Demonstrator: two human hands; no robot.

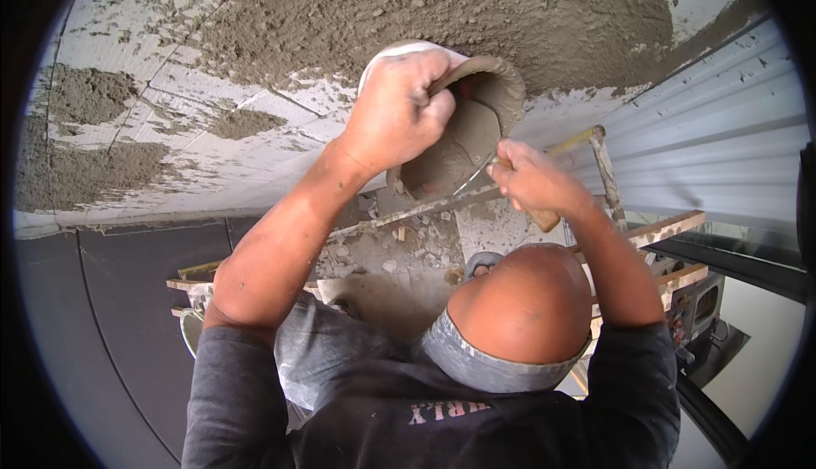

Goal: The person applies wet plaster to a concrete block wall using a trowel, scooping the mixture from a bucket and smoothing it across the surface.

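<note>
My left hand (404,108) is closed round the rim of a white bucket (507,86) crusted with grey mortar. The bucket is tilted with its mouth toward me, close against the mortar-spattered wall. In my right hand (535,181) is a trowel (542,217), gripped by its wooden handle. Its thin metal shank reaches into the bucket's mouth, where wet mortar (432,167) coats the inside. Mortar smears make the outline of the blade hard to make out. My left hand hides part of the bucket's rim.
Rough grey mortar (442,10) covers much of the white panelled wall (314,142). At the right stands corrugated white sheeting (705,120). Wooden scaffold bars (667,229) cross beside my right arm. Debris lies on the floor (382,252) below, and dark panels (144,299) are at the left.
</note>
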